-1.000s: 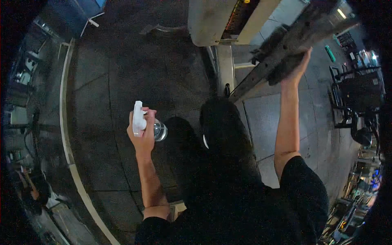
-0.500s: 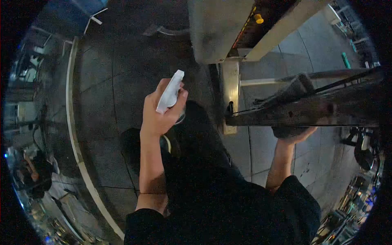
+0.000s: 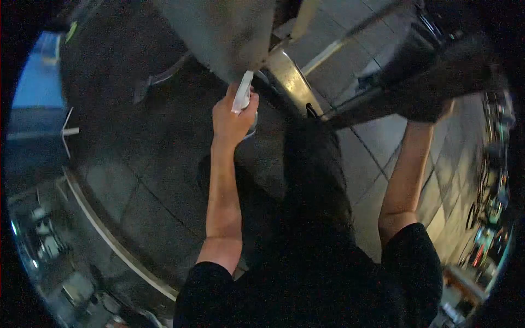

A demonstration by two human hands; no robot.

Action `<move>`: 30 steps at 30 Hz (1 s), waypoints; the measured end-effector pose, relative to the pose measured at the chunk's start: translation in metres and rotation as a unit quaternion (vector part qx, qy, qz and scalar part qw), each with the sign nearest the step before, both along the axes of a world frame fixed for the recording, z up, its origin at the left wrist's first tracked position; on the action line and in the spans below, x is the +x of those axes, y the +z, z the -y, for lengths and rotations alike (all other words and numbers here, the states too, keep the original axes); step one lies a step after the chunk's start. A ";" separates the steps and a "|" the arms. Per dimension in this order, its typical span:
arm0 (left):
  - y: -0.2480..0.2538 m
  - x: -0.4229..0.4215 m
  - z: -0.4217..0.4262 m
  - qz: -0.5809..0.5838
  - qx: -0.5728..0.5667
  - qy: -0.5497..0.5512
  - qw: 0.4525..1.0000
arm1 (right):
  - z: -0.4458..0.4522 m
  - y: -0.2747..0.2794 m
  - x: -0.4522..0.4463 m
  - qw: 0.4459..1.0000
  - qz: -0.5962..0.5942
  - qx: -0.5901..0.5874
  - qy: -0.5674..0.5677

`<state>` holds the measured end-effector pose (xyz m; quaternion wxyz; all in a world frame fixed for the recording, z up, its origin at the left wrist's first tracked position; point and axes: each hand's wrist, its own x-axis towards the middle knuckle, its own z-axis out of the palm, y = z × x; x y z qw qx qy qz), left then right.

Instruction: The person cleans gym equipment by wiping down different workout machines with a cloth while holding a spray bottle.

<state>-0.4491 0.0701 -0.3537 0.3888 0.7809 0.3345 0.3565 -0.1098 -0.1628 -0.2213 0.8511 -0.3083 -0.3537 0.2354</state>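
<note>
My left hand (image 3: 232, 120) is closed round a spray bottle with a white trigger head (image 3: 243, 94). Part of its clear body shows below my fingers. The nozzle end points forward, close to the lower end of a large grey upright panel (image 3: 235, 38). On the right, my right hand (image 3: 445, 111) is at the lower edge of a long dark beam (image 3: 383, 101) of the machine. Something dark, perhaps a cloth (image 3: 418, 113), lies at this hand. Most of its fingers are hidden, so its grip does not show.
A shiny metal post (image 3: 292, 79) stands ahead, between the panel and the dark beam. Dark tiled floor (image 3: 115, 180) lies around my legs. A pale strip (image 3: 109, 238) curves along the floor at left. Blurred equipment (image 3: 484, 235) lines the right edge.
My view has turned and I have moved closer to the machine. My left hand has carried the spray bottle forward to the grey panel. My right hand has reached further forward along the beam.
</note>
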 end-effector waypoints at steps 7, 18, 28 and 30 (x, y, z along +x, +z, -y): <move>-0.070 0.065 0.019 -0.083 -0.036 0.017 0.996 | -0.011 -0.013 0.030 0.996 0.055 0.062 0.044; -0.106 0.091 0.064 -0.172 -0.083 0.005 0.982 | -0.032 0.004 0.002 0.997 0.040 0.034 -0.048; -0.099 0.090 0.041 -0.172 -0.062 -0.008 0.983 | -0.003 -0.027 -0.068 0.918 0.112 0.052 -0.377; -0.092 0.078 0.041 -0.177 -0.078 0.004 0.981 | -0.002 -0.043 -0.116 0.728 0.097 0.023 -0.678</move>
